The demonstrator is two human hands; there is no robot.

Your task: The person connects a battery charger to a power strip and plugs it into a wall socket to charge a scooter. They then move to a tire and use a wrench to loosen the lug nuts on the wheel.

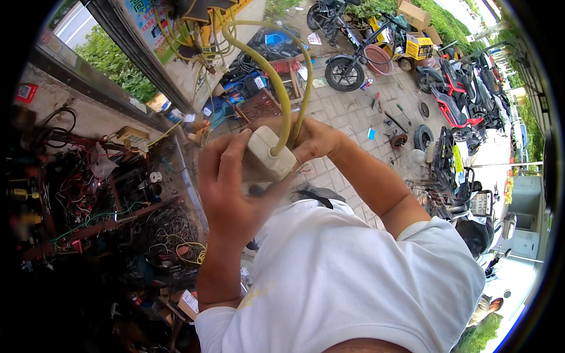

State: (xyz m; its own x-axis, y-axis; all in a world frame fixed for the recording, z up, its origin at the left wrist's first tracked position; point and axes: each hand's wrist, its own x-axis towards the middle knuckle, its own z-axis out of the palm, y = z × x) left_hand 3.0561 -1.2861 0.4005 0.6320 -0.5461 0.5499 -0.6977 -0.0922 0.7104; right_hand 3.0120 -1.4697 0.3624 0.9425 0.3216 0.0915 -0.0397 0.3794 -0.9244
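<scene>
Up in front of my chest is an off-white power strip [272, 154], seen from one end, where a thick yellow cable [274, 76] comes out and loops upward. My left hand [226, 182] grips its left side, fingers bent over the upper edge and the thumb blurred underneath. From the right, my right hand [318, 140] closes around its far side, thumb along the block beside the cable. The right fingers are mostly hidden behind the strip and cable. Which way the socket face points cannot be seen.
Shelves at left hold tangled wires [176, 235] and parts. Ahead, a red-brown crate [259, 109] and tools lie near a post with hanging yellow cables. A small black bike [347, 70], a pink basin [378, 59], loose wheels [422, 138] and parked scooters [456, 106] stand on the paving.
</scene>
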